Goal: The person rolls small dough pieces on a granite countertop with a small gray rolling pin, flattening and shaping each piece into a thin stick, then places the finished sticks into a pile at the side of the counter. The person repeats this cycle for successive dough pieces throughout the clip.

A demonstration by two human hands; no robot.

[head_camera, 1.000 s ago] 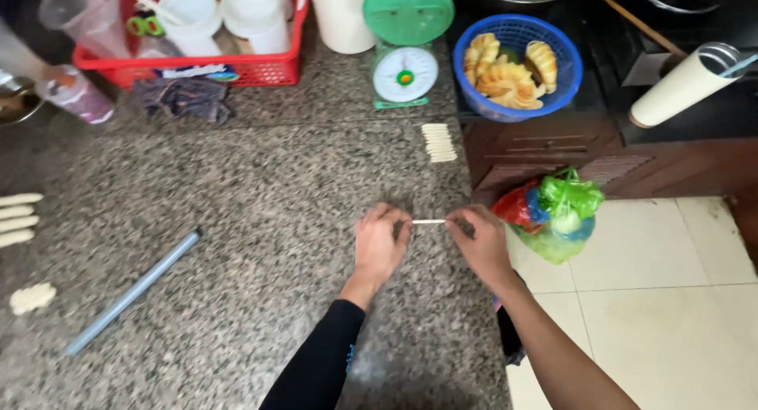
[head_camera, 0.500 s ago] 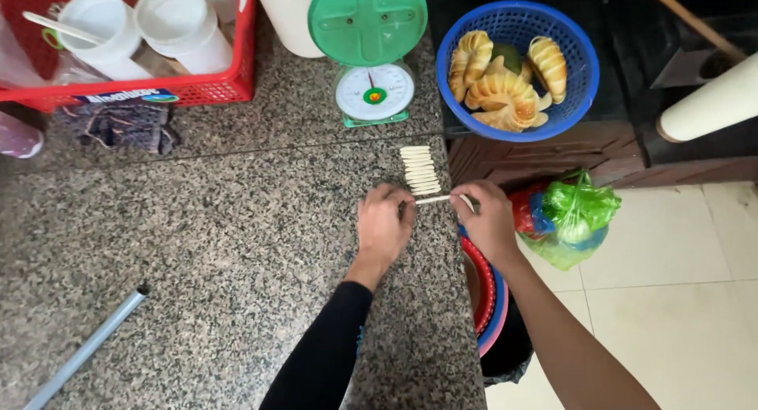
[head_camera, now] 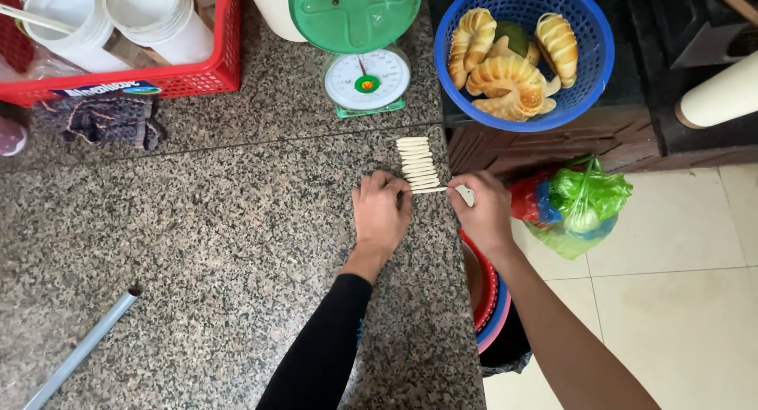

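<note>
Just above centre frame, the left hand and right hand pinch a thin dough strip by its ends, at the foot of the strip row. Overstretching could snap it; the counter edge is close.

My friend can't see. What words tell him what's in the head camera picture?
Two hands, the left hand and right hand, stretch a thin pale dough strip at the near end of a row of dough strips on a speckled granite counter. Behind them stand a green kitchen scale and a blue basket of twisted pastries.
</note>
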